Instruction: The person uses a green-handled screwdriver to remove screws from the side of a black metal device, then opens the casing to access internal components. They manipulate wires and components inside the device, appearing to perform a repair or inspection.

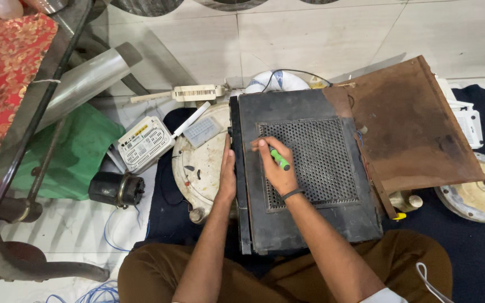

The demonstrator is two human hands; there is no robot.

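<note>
On the floor, the left hand (227, 178) lies flat, bracing the black perforated metal casing (304, 168). The right hand (276, 165) grips a green-handled screwdriver (279, 159); best kept upright.

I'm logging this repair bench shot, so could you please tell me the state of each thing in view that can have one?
Black metal box: lying flat, perforated panel up.
Green-handled screwdriver: held in the right hand, tip at the panel's corner.
Left hand: flat against the box's left edge, holding nothing.
Rusty metal sheet: detached, tilted over the box's right side.
White router: lying on the floor.
</note>
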